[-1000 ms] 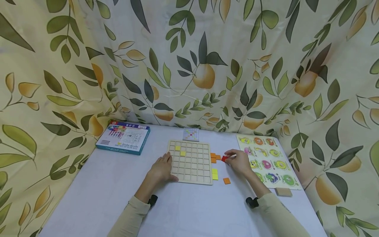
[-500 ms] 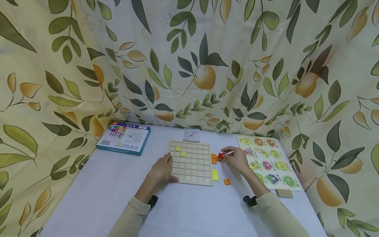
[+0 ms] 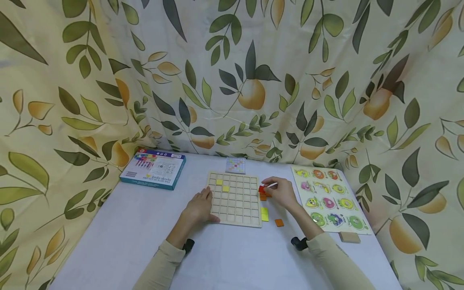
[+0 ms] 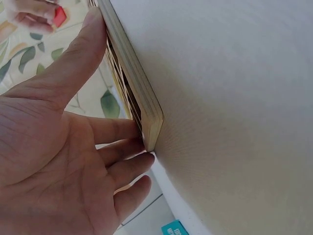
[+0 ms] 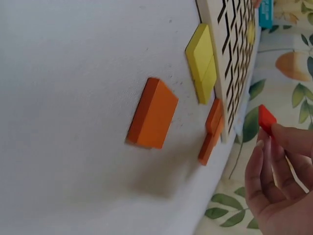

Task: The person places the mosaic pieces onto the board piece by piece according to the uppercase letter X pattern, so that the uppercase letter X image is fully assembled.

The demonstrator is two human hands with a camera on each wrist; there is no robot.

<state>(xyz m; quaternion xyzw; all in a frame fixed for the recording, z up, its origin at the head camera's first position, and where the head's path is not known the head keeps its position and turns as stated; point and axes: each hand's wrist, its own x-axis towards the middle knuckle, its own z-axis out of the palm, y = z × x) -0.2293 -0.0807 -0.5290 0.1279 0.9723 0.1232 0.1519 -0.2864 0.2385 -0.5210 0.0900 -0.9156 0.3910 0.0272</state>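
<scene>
- The red tile (image 3: 262, 189), which was off to the right a second ago, is now close to the right edge of the board (image 3: 237, 206), by the orange tiles (image 3: 263, 197).
- For the work in hand, this means the red tile has neared the board but is in none of its cells; only two yellow squares (image 3: 219, 182) fill any.
- The board, those squares and the left hand (image 3: 200, 207) look much as they did.
- The right hand's fingers (image 5: 294, 141) are pinched together on the red tile, with no gap beyond its thickness; the right wrist view shows it held up, apart from the table (image 5: 73, 122).
- The left hand's fingers are nearly straight and a little apart, thumb spread away, touching the board's edge near a corner.
- A lone orange piece (image 3: 279, 222) lies nearer the person, untouched.
</scene>
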